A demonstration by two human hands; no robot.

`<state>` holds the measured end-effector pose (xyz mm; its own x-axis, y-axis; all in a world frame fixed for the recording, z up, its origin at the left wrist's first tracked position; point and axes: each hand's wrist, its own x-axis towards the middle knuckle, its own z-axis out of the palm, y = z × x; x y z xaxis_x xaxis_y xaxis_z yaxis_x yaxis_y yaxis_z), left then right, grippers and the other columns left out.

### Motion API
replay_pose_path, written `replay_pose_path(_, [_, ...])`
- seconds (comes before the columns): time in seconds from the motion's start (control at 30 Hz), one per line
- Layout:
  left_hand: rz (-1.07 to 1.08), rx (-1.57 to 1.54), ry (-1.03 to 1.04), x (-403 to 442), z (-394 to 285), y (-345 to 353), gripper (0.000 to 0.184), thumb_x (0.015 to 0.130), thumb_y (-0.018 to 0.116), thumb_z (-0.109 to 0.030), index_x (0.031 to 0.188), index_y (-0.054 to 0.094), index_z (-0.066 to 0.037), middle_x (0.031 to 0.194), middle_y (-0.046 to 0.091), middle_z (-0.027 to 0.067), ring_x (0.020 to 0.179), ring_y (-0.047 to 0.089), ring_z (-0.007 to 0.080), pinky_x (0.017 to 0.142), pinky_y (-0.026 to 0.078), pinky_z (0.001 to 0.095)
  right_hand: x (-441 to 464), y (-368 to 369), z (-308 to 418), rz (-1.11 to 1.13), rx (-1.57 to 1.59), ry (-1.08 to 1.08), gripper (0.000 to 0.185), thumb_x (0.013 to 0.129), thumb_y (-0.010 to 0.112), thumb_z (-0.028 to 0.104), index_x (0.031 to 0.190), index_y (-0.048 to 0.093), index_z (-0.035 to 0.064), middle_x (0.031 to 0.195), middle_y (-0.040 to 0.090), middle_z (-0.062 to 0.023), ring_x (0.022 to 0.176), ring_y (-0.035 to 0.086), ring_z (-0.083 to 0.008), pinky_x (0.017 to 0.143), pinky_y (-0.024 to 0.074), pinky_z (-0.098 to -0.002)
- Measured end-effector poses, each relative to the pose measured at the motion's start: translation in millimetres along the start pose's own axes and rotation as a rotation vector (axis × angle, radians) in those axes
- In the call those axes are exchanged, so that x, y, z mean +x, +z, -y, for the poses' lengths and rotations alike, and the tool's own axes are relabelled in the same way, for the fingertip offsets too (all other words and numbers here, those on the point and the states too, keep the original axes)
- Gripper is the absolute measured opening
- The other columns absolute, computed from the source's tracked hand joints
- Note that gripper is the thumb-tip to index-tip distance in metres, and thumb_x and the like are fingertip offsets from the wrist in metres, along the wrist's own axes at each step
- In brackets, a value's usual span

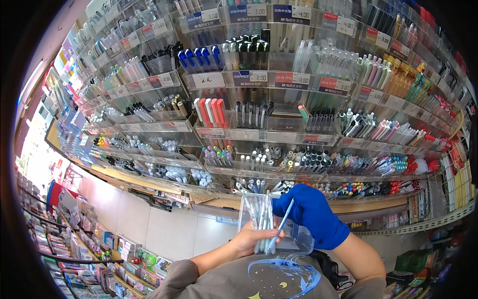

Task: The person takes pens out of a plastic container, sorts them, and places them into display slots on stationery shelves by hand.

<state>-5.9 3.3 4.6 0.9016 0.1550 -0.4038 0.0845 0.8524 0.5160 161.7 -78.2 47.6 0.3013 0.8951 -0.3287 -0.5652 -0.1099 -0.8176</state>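
My bare left hand (255,236) is closed around a bunch of slim white and pale pens (262,219), held roughly upright with the thumb across them. A light-blue pen (286,219) slants apart from the bunch, its lower end by my left thumb. My right hand (312,215), in a blue knitted glove, is curled just right of the bunch. The blue pen's upper part crosses in front of the glove; whether the gloved fingers pinch it is hidden. A clear plastic box (303,244) lies under and around both hands, close to my body.
A tiered clear pen rack (249,134) with price labels fills the view ahead, full of many pens. Below it runs a wooden ledge (219,205). A wire-framed shelf (79,234) of small packaged goods stands at lower left, beyond the tiled floor (169,229).
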Motion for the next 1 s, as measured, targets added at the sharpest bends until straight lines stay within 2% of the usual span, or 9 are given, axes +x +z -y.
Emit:
replay_pose_path(0.13, [-0.119,0.29,0.174,2,2,6,0.023,0.076,0.065,-0.005,0.094,0.053,-0.001,0.085,0.062,0.0109,0.076,0.06,0.0152,0.067,0.048,0.0264,-1,5,3,-0.044,-0.621,-0.366,0.017,0.08,0.049,0.014,0.078,0.059,0.0008,0.072,0.058,-0.0071,0.067,0.056,-0.0162,0.06,0.0444,-0.0304])
replay_pose_path(0.2, [-0.193,0.378,0.242,2,3,7,0.024,0.075,0.066,-0.005,0.095,0.054,0.0,0.084,0.063,0.0094,0.075,0.06,0.014,0.066,0.048,0.0257,9,-2,-15,0.067,-0.96,-0.668,0.013,0.073,0.053,0.015,0.072,0.058,0.0025,0.069,0.057,-0.0077,0.064,0.056,-0.0184,0.057,0.0423,-0.0302])
replay_pose_path(0.27, [-0.238,0.318,0.265,3,-2,12,0.021,0.075,0.067,-0.005,0.092,0.056,0.0,0.083,0.063,0.0083,0.073,0.059,0.0128,0.065,0.048,0.0246,10,-7,-25,0.097,-1.238,-0.794,0.012,0.067,0.056,0.016,0.067,0.057,0.0041,0.066,0.056,-0.0085,0.06,0.055,-0.021,0.054,0.0406,-0.031])
replay_pose_path(0.43, [-0.238,0.397,0.302,7,0,13,0.013,0.075,0.067,-0.007,0.082,0.06,0.001,0.076,0.062,0.0062,0.067,0.058,0.012,0.063,0.046,0.0239,0,12,-4,-0.064,-1.599,-0.49,0.015,0.067,0.058,0.02,0.06,0.057,0.0067,0.057,0.055,-0.009,0.052,0.053,-0.0238,0.049,0.0367,-0.0358])
replay_pose_path(0.53, [-0.317,0.416,0.409,7,-5,4,0.018,0.074,0.066,-0.004,0.087,0.054,0.001,0.074,0.059,0.0085,0.067,0.058,0.0164,0.066,0.047,0.0283,8,-8,-21,-0.007,-1.391,-0.52,0.017,0.071,0.059,0.023,0.068,0.057,0.0061,0.063,0.056,-0.0086,0.05,0.053,-0.0229,0.048,0.0362,-0.0361])
replay_pose_path(0.63, [-0.295,0.371,0.537,8,-20,6,0.018,0.074,0.066,-0.006,0.087,0.056,0.001,0.076,0.06,0.0074,0.069,0.058,0.0139,0.065,0.046,0.0261,9,-17,-34,0.214,-1.156,-0.546,0.019,0.075,0.058,0.024,0.076,0.056,0.0055,0.07,0.057,-0.0077,0.048,0.052,-0.0228,0.048,0.0363,-0.0363])
replay_pose_path(0.77, [-0.29,0.498,0.633,14,-29,6,0.02,0.073,0.065,-0.005,0.09,0.057,0.002,0.083,0.062,0.0092,0.07,0.057,0.0141,0.065,0.047,0.0258,-11,11,-16,0.197,-0.713,0.044,0.014,0.078,0.053,0.02,0.073,0.053,0.0065,0.072,0.056,-0.0058,0.058,0.054,-0.0208,0.057,0.038,-0.0357])
replay_pose_path(0.87, [-0.356,0.445,0.703,14,-36,6,0.018,0.072,0.065,-0.003,0.087,0.056,0.002,0.084,0.062,0.0109,0.069,0.058,0.0148,0.065,0.047,0.0263,-6,1,-21,0.312,-1.329,-0.35,0.015,0.079,0.051,0.019,0.069,0.052,0.0076,0.072,0.056,-0.0044,0.057,0.053,-0.0193,0.061,0.0381,-0.037])
replay_pose_path(1.0, [-0.397,0.3,0.855,7,-56,-2,0.019,0.07,0.064,0.001,0.085,0.053,0.001,0.082,0.061,0.0143,0.067,0.058,0.0162,0.064,0.048,0.0272,-15,-1,-6,0.405,-1.604,-0.36,0.014,0.078,0.05,0.017,0.067,0.052,0.0093,0.066,0.054,-0.0023,0.055,0.053,-0.019,0.064,0.0374,-0.0397])
